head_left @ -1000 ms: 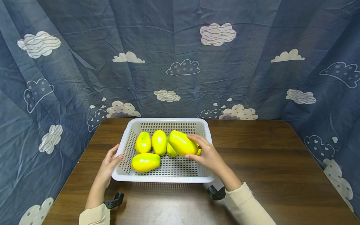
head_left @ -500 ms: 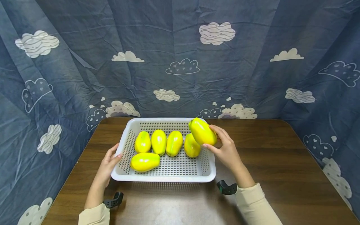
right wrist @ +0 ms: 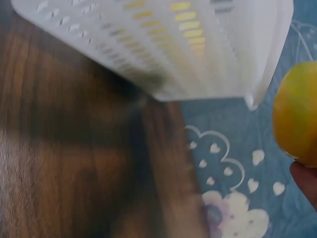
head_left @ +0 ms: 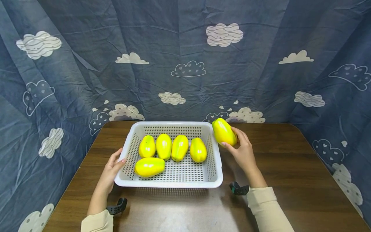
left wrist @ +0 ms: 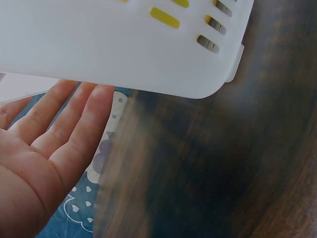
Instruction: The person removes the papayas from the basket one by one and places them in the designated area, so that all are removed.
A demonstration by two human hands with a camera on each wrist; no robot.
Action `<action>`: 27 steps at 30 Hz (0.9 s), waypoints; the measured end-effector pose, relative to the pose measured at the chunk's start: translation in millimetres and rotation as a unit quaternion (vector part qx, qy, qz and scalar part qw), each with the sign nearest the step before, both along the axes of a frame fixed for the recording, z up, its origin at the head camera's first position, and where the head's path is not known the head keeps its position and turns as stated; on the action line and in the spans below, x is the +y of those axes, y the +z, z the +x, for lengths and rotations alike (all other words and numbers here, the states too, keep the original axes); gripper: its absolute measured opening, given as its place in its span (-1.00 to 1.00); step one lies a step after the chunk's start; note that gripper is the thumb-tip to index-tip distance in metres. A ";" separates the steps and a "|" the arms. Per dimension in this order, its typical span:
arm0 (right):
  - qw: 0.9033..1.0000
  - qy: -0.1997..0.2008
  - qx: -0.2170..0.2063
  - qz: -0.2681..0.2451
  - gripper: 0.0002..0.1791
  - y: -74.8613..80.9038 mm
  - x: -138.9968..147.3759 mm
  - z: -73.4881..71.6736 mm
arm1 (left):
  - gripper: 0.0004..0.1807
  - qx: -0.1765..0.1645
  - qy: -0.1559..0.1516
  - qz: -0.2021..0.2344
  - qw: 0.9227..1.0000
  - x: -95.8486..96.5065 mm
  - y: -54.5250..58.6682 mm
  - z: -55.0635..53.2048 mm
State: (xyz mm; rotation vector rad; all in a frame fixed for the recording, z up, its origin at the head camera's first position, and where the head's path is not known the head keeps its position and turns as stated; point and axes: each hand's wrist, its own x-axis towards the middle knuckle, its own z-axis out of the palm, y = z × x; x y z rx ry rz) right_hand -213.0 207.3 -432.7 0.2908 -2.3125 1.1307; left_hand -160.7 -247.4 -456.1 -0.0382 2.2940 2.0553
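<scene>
A white perforated plastic basket stands on the wooden table. My left hand grips its left rim, thumb over the edge. In the left wrist view, the fingers of that hand run up to the basket's white wall. Beyond the right rim, my right hand holds a yellow papaya with a greenish stem end, raised and tilted. Part of this papaya and a fingertip show in the right wrist view. Several papayas remain inside, including an upright one at the right and one lying sideways in front.
The brown wooden table reaches out to the right of the basket and in front of it. A blue cloth printed with clouds hangs behind the table and along both sides. Dark bands with camera mounts sit at both wrists.
My right hand has carried the papaya up and rightward, from above the basket's right half to just past its right rim. The left hand keeps its place on the basket.
</scene>
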 end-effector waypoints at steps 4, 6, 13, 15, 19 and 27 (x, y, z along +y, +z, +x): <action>0.999 -0.027 -0.026 -0.007 -0.25 -7.8 6.9 -2.8 | -0.40 -0.001 -0.001 0.000 1.000 0.4 0.8 -0.3; 0.998 -0.041 -0.040 -0.006 -0.26 -12.1 9.7 -4.1 | -0.40 -0.002 0.000 -0.001 1.000 0.4 0.9 -0.4; 0.993 -0.068 -0.099 0.004 -0.28 -27.7 16.8 -7.9 | -0.40 -0.003 0.001 0.006 1.000 -0.3 0.1 0.1; 0.990 -0.072 -0.119 0.008 -0.27 -31.7 17.7 -8.7 | -0.40 -0.003 0.001 0.005 1.000 -0.5 -0.1 -0.1; 0.984 -0.074 -0.160 0.015 -0.25 -38.6 18.4 -9.7 | -0.39 -0.004 0.001 0.003 1.000 -0.8 -0.2 -0.3; 0.978 -0.076 -0.191 0.024 -0.25 -47.7 19.3 -10.2 | -0.40 -0.007 0.002 0.010 1.000 -0.2 -0.5 -0.1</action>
